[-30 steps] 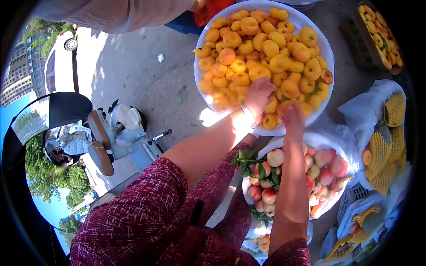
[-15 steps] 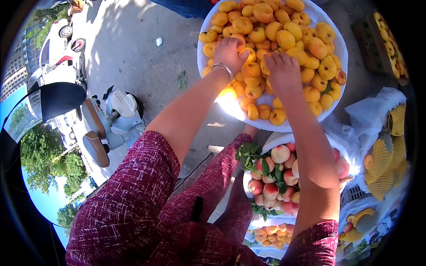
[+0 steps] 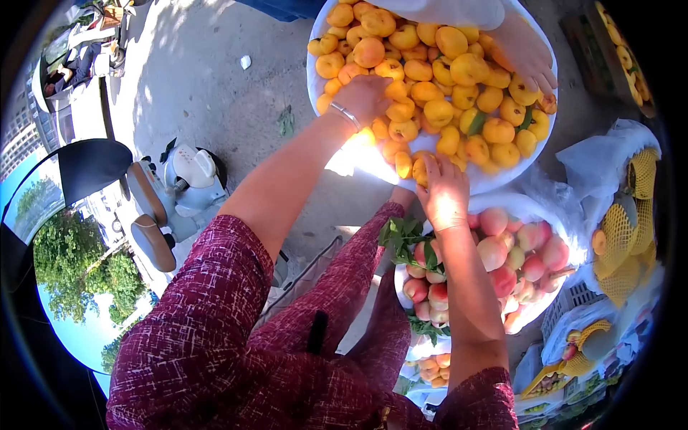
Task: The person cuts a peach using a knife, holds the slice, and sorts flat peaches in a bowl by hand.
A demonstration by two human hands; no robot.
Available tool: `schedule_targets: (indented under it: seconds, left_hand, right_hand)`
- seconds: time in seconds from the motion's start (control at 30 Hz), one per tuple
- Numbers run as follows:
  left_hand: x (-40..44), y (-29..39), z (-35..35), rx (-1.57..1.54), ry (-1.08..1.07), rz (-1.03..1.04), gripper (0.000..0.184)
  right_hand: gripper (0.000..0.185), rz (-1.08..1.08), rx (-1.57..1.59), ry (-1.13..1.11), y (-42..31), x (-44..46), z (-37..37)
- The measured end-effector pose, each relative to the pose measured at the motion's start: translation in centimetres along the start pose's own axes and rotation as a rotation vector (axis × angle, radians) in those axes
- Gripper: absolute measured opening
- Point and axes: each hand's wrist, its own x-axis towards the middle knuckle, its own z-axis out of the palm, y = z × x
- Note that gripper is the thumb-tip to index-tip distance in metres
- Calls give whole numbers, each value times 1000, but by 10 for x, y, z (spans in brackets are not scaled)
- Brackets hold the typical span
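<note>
Squat yellow peaches (image 3: 439,112) fill a round basket lined with white cloth (image 3: 494,178). My left hand (image 3: 362,100), a bracelet at its wrist, rests on the peaches at the basket's left side; its fingers are blurred and partly hidden. At the near edge, my right hand (image 3: 446,192) has its fingers curled round a yellow peach (image 3: 423,169). Another person's hand (image 3: 529,54), fingers spread, reaches over the far right of the same basket from a white sleeve (image 3: 466,11).
Below my right hand stands a basket of pink-white peaches (image 3: 504,254) with green leaves (image 3: 403,236). More orange fruit (image 3: 435,369) lies nearer me. Yellow foam nets (image 3: 618,251) and plastic bags are at right, a crate of yellow fruit (image 3: 625,61) at far right, a scooter (image 3: 183,183) at left.
My right hand has moved from the basket's middle to its near edge. My left hand has shifted slightly down and left. Another person's hand has come in over the basket's far right.
</note>
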Motion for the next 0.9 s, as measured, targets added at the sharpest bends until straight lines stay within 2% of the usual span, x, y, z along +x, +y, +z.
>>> schedule_targets:
  seconds: [0.13,0.2,0.27,0.3,0.47,0.53,0.67,0.83,0.9]
  left_hand:
    - [-48,15,-13,-204,170,-9,44]
    - [-88,17,10,-346,185,10,42]
    - [-114,33,11,-230,106,2,40]
    - [-123,37,13,-173,69,-3,40]
    - [-140,45,46,-148,235,-20,33]
    - [-141,44,59,-178,312,-46,28]
    - [-141,44,62,-108,277,-12,27]
    - [-130,47,46,-172,187,10,26]
    - [-113,44,35,-121,280,29,26]
  right_hand:
    - [58,26,-49,-43,1,-4,3]
    - [56,40,-17,-76,4,-6,3]
    - [53,50,56,-83,9,-2,2]
    - [53,54,55,-27,11,4,1]
    - [55,21,-39,243,13,62,-21]
    - [57,27,-78,216,14,81,-13]
    - [59,58,-159,77,12,105,-4]
    - [59,236,-165,-28,6,124,4]
    - [55,277,-174,-28,3,128,6]
